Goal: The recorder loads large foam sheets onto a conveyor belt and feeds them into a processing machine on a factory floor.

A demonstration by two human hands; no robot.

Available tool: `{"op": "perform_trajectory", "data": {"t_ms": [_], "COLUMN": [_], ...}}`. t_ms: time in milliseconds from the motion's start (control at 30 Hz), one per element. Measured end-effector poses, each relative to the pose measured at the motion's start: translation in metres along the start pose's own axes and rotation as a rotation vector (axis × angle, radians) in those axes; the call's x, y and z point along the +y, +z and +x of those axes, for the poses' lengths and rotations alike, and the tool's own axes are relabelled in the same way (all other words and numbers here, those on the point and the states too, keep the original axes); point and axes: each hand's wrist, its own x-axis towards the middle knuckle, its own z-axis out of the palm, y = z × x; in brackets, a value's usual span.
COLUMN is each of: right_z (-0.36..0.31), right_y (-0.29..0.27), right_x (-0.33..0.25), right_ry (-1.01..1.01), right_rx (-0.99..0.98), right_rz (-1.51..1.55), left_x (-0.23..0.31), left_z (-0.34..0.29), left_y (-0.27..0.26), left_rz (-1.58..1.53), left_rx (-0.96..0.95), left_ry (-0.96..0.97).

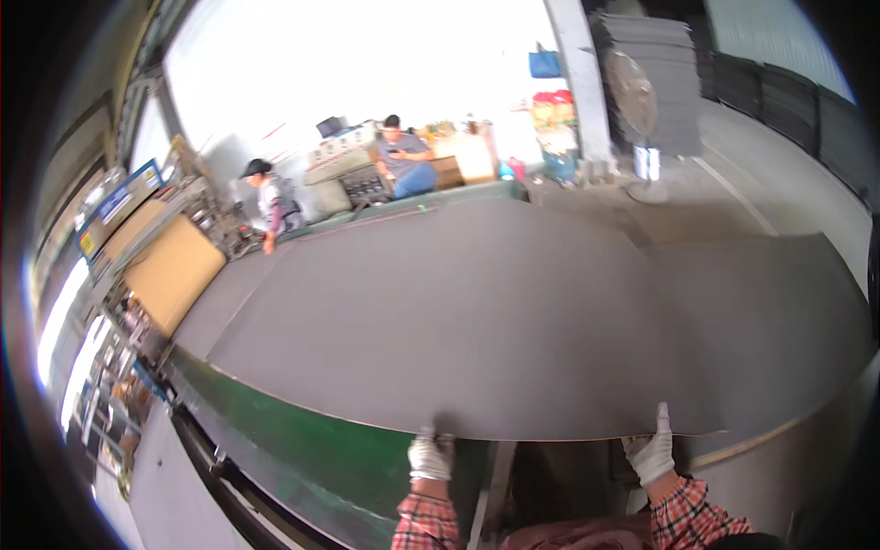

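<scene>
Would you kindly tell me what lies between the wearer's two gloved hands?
In the head view, the near edge of the grey sheet spans the stretch from the left hand to the right hand.

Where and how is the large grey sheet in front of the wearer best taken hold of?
Probably by its near long edge, from the wearer's side, hands spread apart and pinching from above and below. The grey sheet lies broad and flat, with no handle showing; that edge runs past the green surface, apparently leaving room underneath. The left hand and right hand are there.

Right hand [651,456] partly hidden beneath sheet [440,321]
</scene>
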Motion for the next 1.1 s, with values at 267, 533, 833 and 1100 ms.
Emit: {"op": "perform_trajectory", "data": {"t_ms": [267,533,833,1100], "right_z": [0.069,0.126,0.153,0.157], "right_y": [-0.092,-0.317,-0.357,-0.297], "right_x": [0.045,0.042,0.032,-0.016], "right_ry": [0.886,0.308,0.331,0.271], "right_rx": [-0.208,0.495,0.813,0.921], "right_rz": [-0.920,-0.355,-0.204,-0.472], "left_x": [0.022,-0.155,-0.163,-0.177], "left_z": [-0.049,-0.186,-0.176,-0.172], "left_y": [0.019,-0.062,0.002,0.021], "left_rz": [0.616,1.408,0.916,0.957], "left_rx": [0.157,-0.760,-0.229,-0.172], "left_ry": [0.683,-0.206,-0.741,-0.844]}}
